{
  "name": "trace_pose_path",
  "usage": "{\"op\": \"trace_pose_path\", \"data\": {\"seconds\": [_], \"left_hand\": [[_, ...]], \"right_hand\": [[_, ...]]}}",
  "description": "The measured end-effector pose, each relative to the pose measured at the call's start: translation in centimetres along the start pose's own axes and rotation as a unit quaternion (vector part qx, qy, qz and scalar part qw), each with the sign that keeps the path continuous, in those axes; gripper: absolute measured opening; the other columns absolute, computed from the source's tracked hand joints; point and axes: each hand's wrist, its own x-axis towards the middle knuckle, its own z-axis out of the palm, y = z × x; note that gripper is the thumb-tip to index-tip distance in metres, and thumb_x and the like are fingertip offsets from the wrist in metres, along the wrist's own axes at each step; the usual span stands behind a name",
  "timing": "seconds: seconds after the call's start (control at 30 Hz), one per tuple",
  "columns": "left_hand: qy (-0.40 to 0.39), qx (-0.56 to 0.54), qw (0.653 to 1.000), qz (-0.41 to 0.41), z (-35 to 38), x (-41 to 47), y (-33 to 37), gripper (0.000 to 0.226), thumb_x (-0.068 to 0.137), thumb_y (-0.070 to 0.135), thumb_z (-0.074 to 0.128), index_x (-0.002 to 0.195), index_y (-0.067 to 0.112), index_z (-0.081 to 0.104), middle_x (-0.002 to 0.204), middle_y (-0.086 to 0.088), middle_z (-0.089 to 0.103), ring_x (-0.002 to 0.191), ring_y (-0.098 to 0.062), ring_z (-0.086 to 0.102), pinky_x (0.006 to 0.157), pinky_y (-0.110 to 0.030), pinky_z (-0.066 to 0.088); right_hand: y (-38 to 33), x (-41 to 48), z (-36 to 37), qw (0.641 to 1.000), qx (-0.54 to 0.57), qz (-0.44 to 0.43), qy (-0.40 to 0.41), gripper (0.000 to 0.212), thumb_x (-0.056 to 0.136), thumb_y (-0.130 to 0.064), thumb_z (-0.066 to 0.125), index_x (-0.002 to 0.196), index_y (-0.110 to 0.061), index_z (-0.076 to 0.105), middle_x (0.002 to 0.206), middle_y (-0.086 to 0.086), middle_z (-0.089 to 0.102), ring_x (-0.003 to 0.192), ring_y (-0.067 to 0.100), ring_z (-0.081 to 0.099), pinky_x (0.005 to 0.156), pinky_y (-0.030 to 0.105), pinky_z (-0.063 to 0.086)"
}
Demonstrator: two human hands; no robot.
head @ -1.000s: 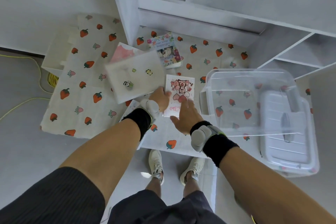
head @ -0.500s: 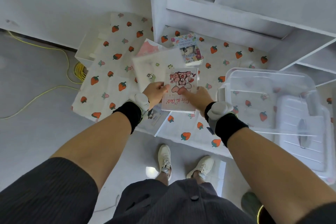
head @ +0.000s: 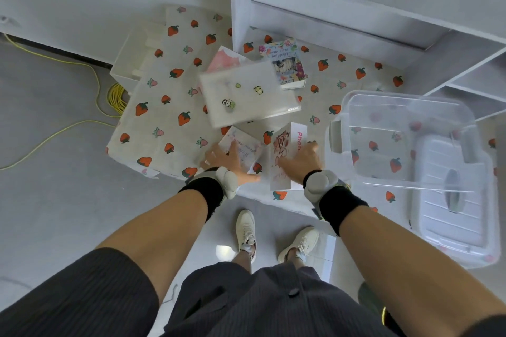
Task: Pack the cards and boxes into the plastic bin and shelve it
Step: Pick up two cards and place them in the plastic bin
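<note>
The plastic bin (head: pixel 405 142) stands open and seemingly empty on the strawberry-print surface (head: pixel 169 107), its lid (head: pixel 451 200) apparently leaning at its far side from the hands, so packing has barely begun and shelving on the white shelf unit (head: pixel 356 8) is still ahead. Left of the bin lie the white sticker box (head: pixel 246 93), a floral album box (head: pixel 287 63) and a pink card (head: pixel 223 59). Nearest the bin, the right hand (head: pixel 301 159) grips the bear card (head: pixel 284 153); the left hand (head: pixel 227 159) lies spread on another card (head: pixel 242 145), grip unclear.
</note>
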Motion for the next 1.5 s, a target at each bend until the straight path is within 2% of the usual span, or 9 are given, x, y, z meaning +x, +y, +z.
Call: {"op": "trace_pose_path", "data": {"seconds": [0.1,0.37,0.57,0.73,0.87,0.97,1.07,1.37,1.5], "left_hand": [[-0.018,-0.014,1.0,-0.017,0.6,0.6,-0.5,0.14,0.054,0.081,0.07,0.152,0.039,-0.022,0.161,-0.021,0.002,0.146,-0.046,0.015,0.115,-0.058,0.025],[-0.017,-0.166,0.986,0.029,-2.0,0.5,-1.4,0.112,0.068,0.056,0.075,0.156,0.034,0.01,0.156,-0.003,0.033,0.14,-0.036,0.032,0.113,-0.043,0.033],[-0.131,-0.486,0.862,0.064,-4.6,-1.2,0.1,0.09,0.075,0.02,0.077,0.151,0.033,0.031,0.147,-0.004,0.045,0.131,-0.032,0.045,0.107,-0.045,0.038],[-0.165,-0.603,0.779,0.044,-6.9,-2.0,2.1,0.086,0.062,0.032,0.086,0.137,0.033,0.043,0.126,-0.012,0.062,0.114,-0.037,0.062,0.097,-0.059,0.05],[-0.058,-0.561,0.824,0.051,-9.4,-2.4,4.7,0.093,0.048,0.052,0.094,0.124,0.022,0.05,0.11,-0.01,0.068,0.099,-0.029,0.071,0.082,-0.053,0.059],[0.05,-0.485,0.867,0.1,-11.7,-3.4,6.7,0.04,0.069,0.033,0.083,0.095,0.012,0.061,0.086,-0.008,0.068,0.078,-0.026,0.068,0.068,-0.031,0.057],[0.103,-0.431,0.889,0.117,-13.6,-4.0,8.8,0.049,0.073,0.036,0.072,0.109,0.007,0.058,0.092,-0.008,0.065,0.084,-0.029,0.064,0.066,-0.031,0.047],[0.159,-0.461,0.853,0.188,-18.1,-6.7,18.8,0.042,0.083,0.034,0.065,0.113,0.011,0.045,0.085,0.004,0.052,0.074,-0.014,0.052,0.081,-0.04,0.046],[0.118,-0.471,0.849,0.208,-17.2,-8.3,24.0,0.059,0.071,0.042,0.065,0.118,0.011,0.048,0.103,-0.007,0.062,0.095,-0.028,0.063,0.093,-0.05,0.051]], "right_hand": [[-0.2,-0.8,1.7,1.0,-0.008,-0.004,-0.023,0.07,0.081,-0.039,0.072,0.124,-0.007,0.026,0.113,0.012,0.06,0.106,0.036,0.063,0.091,0.05,0.056],[-0.7,-0.6,2.4,0.999,0.016,0.005,-0.044,0.069,0.084,-0.031,0.073,0.127,-0.006,0.026,0.114,0.013,0.062,0.104,0.035,0.065,0.089,0.05,0.058],[-1.7,-0.3,1.1,0.994,0.075,-0.031,-0.072,0.071,0.063,-0.033,0.069,0.12,-0.008,0.035,0.109,0.012,0.069,0.083,0.024,0.065,0.067,0.037,0.052],[-3.8,-0.9,-1.7,0.988,0.115,-0.084,-0.052,0.054,0.081,-0.029,0.078,0.109,-0.011,0.035,0.112,0.007,0.062,0.099,0.025,0.063,0.092,0.043,0.056],[-4.7,-1.2,-5.2,0.983,0.157,-0.095,-0.03,0.083,0.075,-0.038,0.084,0.128,-0.008,0.029,0.119,0.008,0.059,0.108,0.025,0.063,0.093,0.041,0.057],[-4.5,-1.5,-8.6,0.983,0.163,-0.089,-0.004,0.077,0.076,-0.032,0.085,0.128,-0.009,0.033,0.116,0.005,0.057,0.105,0.025,0.062,0.085,0.036,0.057],[-3.9,-0.9,-12.1,0.976,0.2,-0.082,0.017,0.071,0.074,-0.029,0.085,0.123,-0.011,0.038,0.112,0.005,0.066,0.099,0.025,0.068,0.08,0.037,0.06],[1.6,0.6,-23.9,0.959,0.262,-0.064,0.09,0.08,0.061,-0.035,0.089,0.125,-0.013,0.047,0.109,0.003,0.073,0.089,0.025,0.076,0.076,0.041,0.065],[6.4,0.7,-27.9,0.96,0.248,-0.028,0.123,0.077,0.07,-0.03,0.087,0.127,-0.011,0.04,0.113,0.007,0.068,0.097,0.03,0.071,0.086,0.045,0.061]]}}
